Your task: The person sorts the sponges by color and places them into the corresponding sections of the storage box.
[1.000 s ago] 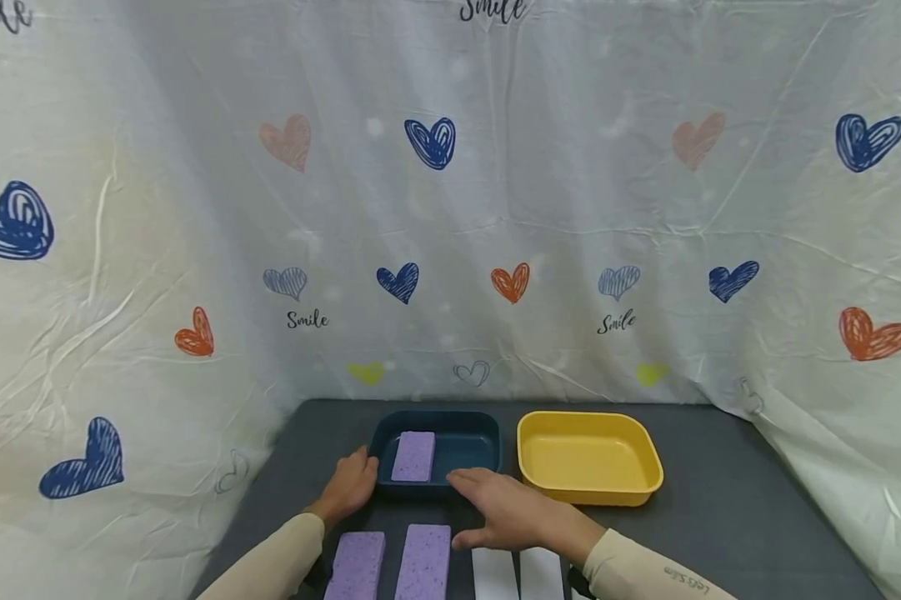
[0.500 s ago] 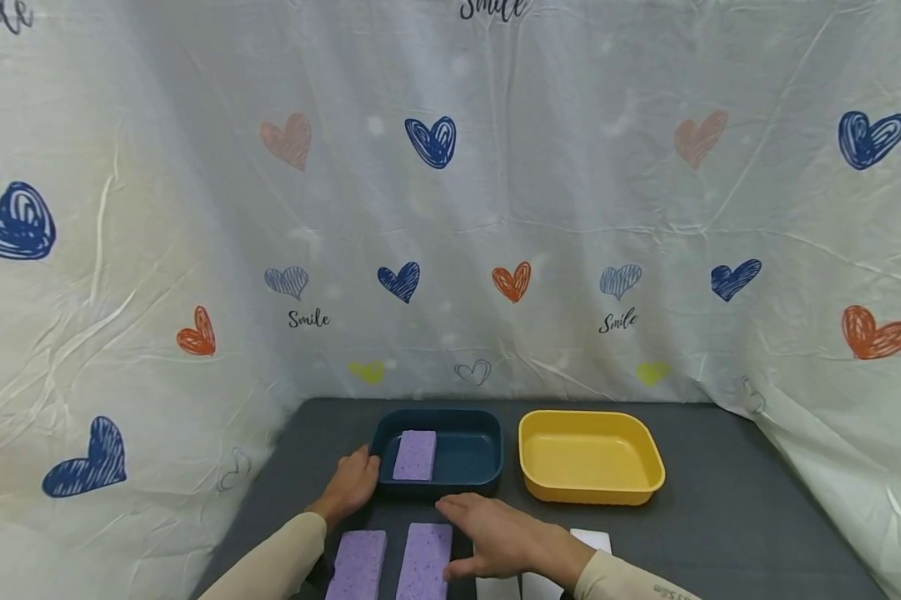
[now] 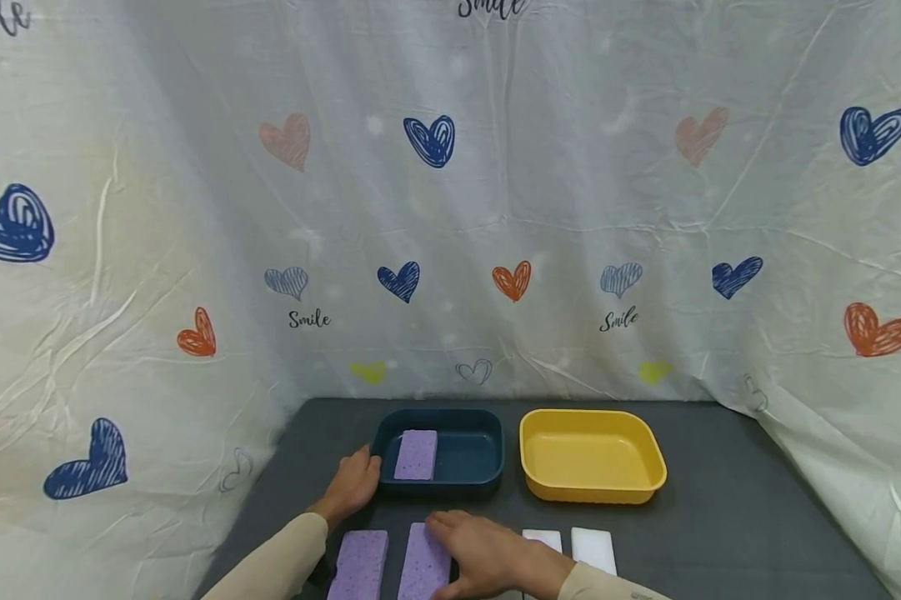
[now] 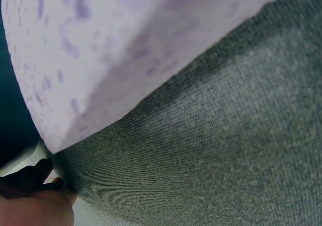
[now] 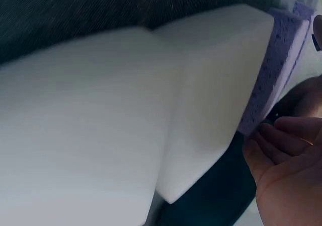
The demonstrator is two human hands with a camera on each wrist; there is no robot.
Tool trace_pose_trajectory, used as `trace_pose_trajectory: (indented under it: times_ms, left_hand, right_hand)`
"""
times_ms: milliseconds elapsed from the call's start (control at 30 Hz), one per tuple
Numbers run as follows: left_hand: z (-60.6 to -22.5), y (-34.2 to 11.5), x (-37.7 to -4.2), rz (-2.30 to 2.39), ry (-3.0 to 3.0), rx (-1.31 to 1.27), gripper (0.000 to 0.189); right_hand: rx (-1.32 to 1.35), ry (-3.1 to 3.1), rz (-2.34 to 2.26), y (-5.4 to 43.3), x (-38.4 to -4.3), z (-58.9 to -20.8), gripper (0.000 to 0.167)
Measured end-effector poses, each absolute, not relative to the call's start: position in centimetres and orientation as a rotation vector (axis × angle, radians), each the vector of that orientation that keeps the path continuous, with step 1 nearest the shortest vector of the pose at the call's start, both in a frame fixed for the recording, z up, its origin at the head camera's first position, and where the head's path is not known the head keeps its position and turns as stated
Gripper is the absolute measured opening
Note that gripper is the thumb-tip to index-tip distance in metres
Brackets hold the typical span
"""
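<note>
A navy blue tray [image 3: 458, 487] stands at the back with one purple speckled sponge [image 3: 416, 455] lying in it. My left hand [image 3: 351, 483] rests against the tray's left side, fingers pointing forward; its fingertips are partly hidden. My right hand [image 3: 488, 554] reaches over the right one of two purple sponges in front of the tray, its fingers extended across that sponge's [image 3: 420, 567] right edge. The right wrist view shows those fingers [image 5: 282, 140] beside a purple sponge's end [image 5: 269, 70]. Another purple sponge [image 3: 358, 567] lies to the left.
A yellow tray [image 3: 593, 492] stands right of the blue one. White sponges [image 3: 593, 550] lie in the same front row, partly behind my right hand and forearm. Dark grey cloth [image 3: 728, 500] covers the table, and a printed curtain [image 3: 555, 183] hangs behind and at the sides.
My right hand has moved from the blue tray's front edge back towards me, down to the right-hand front purple sponge. My left hand has stayed at the tray's left side.
</note>
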State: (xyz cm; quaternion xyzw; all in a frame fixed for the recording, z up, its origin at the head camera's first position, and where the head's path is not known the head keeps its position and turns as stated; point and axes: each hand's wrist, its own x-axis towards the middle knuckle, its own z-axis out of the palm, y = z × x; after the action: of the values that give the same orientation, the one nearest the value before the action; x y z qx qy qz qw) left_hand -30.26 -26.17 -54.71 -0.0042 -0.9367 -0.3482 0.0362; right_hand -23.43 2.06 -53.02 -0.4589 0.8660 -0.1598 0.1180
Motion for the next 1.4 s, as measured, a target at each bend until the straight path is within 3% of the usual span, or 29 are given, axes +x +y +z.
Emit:
trace_pose_trajectory:
  times_ms: [1400]
  left_hand:
    - [-54.7,-26.2,-29.9,-1.074,-2.865,-0.011,0.03]
  right_hand:
    - [-1.385,2.582,-0.387,0.2,-23.5,-53.3,0.094]
